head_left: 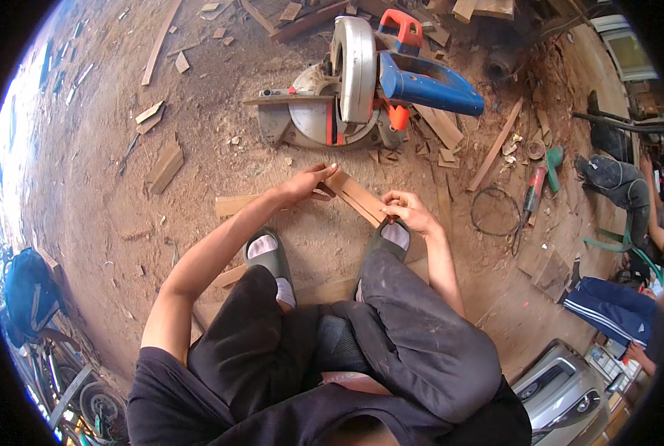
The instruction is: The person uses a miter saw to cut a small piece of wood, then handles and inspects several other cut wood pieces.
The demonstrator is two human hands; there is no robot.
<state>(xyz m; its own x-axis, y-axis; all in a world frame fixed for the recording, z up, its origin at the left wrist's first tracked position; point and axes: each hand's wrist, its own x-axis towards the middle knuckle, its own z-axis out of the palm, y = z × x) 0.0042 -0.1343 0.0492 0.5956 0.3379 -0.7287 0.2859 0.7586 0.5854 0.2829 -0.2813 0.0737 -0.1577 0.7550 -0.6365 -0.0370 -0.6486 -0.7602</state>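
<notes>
I hold a short tan piece of wood [355, 195] slantwise between my two hands, above the ground by my feet; a narrow strip or groove runs along its lower edge. My left hand [305, 184] has its fingers closed on the upper-left end. My right hand [410, 213] pinches the lower-right end. Just beyond them stands a mitre saw [355, 74] with a blue handle, a silver blade guard and a red grip. Other light boards [235, 206] lie on the dusty ground beside my left forearm.
Offcuts [165, 167] are scattered around. At right lie a red-and-grey power tool [535, 186], a green one [552, 165] and a looped cable [473, 215]. Other people [614, 189] sit along the right side; a silver car [555, 401] is lower right. Bicycles [86, 401] stand lower left.
</notes>
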